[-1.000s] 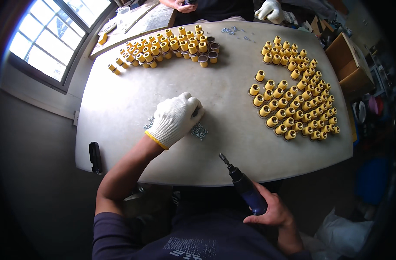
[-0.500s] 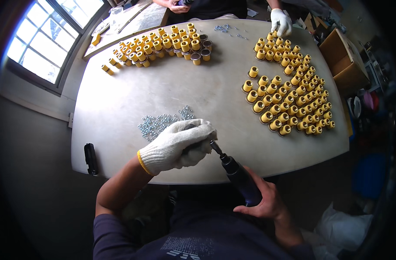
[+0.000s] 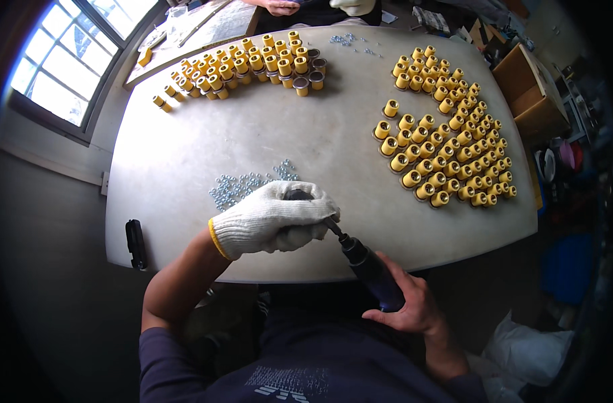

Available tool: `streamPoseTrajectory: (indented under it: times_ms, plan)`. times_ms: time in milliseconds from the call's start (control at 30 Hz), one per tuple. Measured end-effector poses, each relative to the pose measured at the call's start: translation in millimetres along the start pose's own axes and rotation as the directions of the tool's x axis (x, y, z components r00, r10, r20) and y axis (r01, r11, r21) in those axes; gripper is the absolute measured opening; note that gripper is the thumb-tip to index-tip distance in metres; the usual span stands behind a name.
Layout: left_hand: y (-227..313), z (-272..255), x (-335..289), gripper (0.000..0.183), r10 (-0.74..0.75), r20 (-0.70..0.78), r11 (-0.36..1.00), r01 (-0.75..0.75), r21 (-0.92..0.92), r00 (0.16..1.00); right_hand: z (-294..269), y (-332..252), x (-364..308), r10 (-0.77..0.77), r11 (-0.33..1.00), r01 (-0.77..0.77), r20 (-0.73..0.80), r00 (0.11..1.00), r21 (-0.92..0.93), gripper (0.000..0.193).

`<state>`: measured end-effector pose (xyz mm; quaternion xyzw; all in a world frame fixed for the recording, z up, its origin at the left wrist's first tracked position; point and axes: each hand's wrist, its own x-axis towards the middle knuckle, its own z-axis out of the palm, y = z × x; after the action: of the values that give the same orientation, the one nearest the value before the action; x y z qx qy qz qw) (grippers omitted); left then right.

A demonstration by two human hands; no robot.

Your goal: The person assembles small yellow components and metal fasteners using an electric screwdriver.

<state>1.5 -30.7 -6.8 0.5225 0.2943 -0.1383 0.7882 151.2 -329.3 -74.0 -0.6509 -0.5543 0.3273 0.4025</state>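
Left hand [image 3: 276, 218], white-gloved, is curled close with the thumb side uppermost, around a dark piece [image 3: 298, 195] mostly hidden by the glove; right hand [image 3: 408, 300], bare, is wrapped on the body of a power screwdriver [image 3: 372, 272], thumb along its near side; the driver's tip meets the gloved fingertips; from where I stand I cannot tell what it bears on.

Progress, judged by layout: one piece seems to be mid-step at the driver; loose small nuts [image 3: 243, 187] lie just beyond the glove, a good number unused; a large cluster of yellow fittings [image 3: 436, 138] stands upright at the right, another group of yellow fittings [image 3: 241, 66] at the far left, a few of these with dark discs uppermost; which of them are finished I cannot tell.

Edges and room: both hands work close to the near edge of the grey tabletop [image 3: 199, 144], the driver's body reaching past that edge; the widest room for moving lies between the nuts and the far-left group, with a narrower stretch toward the right cluster; a black object [image 3: 136, 244] rests near the left edge; small screws [image 3: 347, 40] lie by the far edge, near a co-worker's gloved hand [image 3: 353, 5].
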Motion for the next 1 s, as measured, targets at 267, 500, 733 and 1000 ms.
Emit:
streamPoseTrajectory:
  times_ms: [267, 500, 733, 1000]
  plan:
    - [34, -63, 80, 0.039, 0.893, -0.249, 0.26, 0.021, 0.965, 0.374, 7, 5, 1, 0.028, 0.996, -0.027, -0.007, 1.0, 0.09, 0.112]
    - [63, -77, 136, 0.049, 0.88, -0.318, 0.189, 0.353, 0.916, 0.353, 8, 6, -5, 0.055, 0.993, -0.053, -0.016, 0.998, 0.103, 0.113]
    - [70, -85, 133, 0.035, 0.867, -0.317, 0.198, 0.319, 0.927, 0.383, 5, 9, -7, 0.061, 0.991, -0.057, -0.029, 0.998, 0.12, 0.113]
    - [51, -66, 129, 0.037, 0.827, -0.155, 0.007, 0.266, 0.964, 0.541, 8, 7, -7, 0.046, 0.989, -0.04, -0.037, 0.998, 0.141, 0.114]
